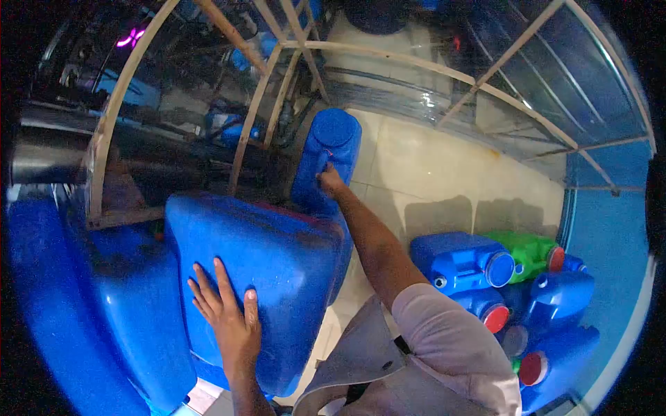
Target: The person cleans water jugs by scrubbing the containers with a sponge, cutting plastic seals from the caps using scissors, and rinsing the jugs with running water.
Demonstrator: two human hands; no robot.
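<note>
My left hand (pixel 225 312) lies flat with spread fingers on the smooth face of a large blue plastic container (pixel 274 256). Farther forward, my right hand (pixel 332 182) is closed around the handle of a blue jerrycan (pixel 329 135) with a wide round blue cap. The jerrycan stands upright on the tiled floor, just beyond the large container. Part of its lower body is hidden by my hand and the big container.
Several capped jerrycans, blue (pixel 451 260) and one green (pixel 520 246), are grouped at the right by a blue wall (pixel 603 229). More big blue containers (pixel 135 305) stand at the left. A wooden frame (pixel 395 55) with clear sheeting rises ahead, above the pale tiled floor (pixel 416 159).
</note>
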